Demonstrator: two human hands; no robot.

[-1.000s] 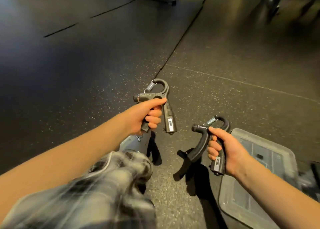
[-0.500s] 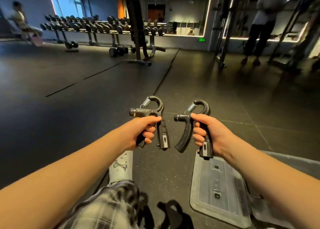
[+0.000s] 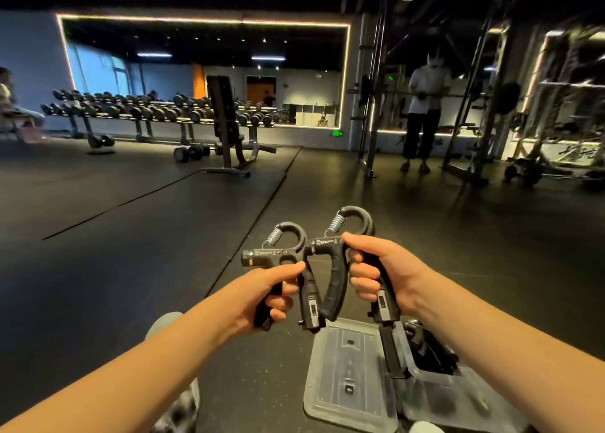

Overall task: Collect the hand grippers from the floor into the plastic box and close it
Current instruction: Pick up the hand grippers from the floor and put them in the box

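- Hand grippers in hand: 2. Both are black, each with one coil spring at the top. They are held up side by side in front of the person, off the floor (image 3: 131,269) and above the far end of the lid (image 3: 347,367).
- First hand gripper (image 3: 284,256): in the left hand (image 3: 262,293). Fingers curl round its outer handle and the thumb lies across the top. The inner handle, with a small counter window, hangs free. Handles spread, not squeezed.
- Second hand gripper (image 3: 335,279): in the right hand (image 3: 386,269). Fingers wrap the handle with the counter window. The curved handle stands free on the inner side. Handles spread.
- The knob of the second sits right by the arch of the first. Touching or not: cannot tell.
- Plastic box (image 3: 435,380): 1, clear, open, on the floor under the right forearm. Dark shapes (image 3: 429,344) lie inside; their number and kind cannot be made out.
- Lid: 1, clear, flat on the floor just left of the box.
- Floor: dark rubber matting with seams.
- Farther off: 1 long dumbbell rack (image 3: 147,112) along a mirrored wall and 1 bench (image 3: 226,121) with its back raised. A few loose dumbbells (image 3: 193,153) lie by the bench.
- Other people: 2. One stands (image 3: 425,105) among the metal frames at right, one sits (image 3: 9,105) at the left edge.
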